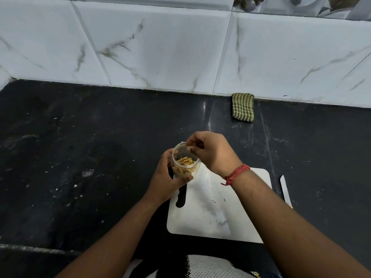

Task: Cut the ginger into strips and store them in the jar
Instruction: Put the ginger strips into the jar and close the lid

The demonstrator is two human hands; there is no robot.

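- Jar [186,160]: clear, lidless, held off the counter [80,157] just beyond the board's far left corner, mouth tipped toward the person, presumably so the opening is easy to see and reach.
- Left hand [165,181]: fingers curled round the jar's far side, thumb pressed across its near wall; this wrap steadies the jar while the other hand feeds it.
- Right hand [210,151]: poised over the jar's mouth, fingertips bunched together at the rim as in a pinch; whether a strip lies between them cannot be told. A red thread [234,174] circles the wrist.
- Ginger [184,162]: pale yellow strips heaped in the jar's lower part, where the task wants them.
- Board [216,207]: white, near the counter's front edge, bare but for a few dark specks; by this showing the cutting looks done and storing nearly so.
- Knife [285,189]: flat on the counter just off the board's right edge, out of the hands' way.
- Cloth [243,107]: folded, striped, against the tiled wall at the counter's back edge, well apart from the work.
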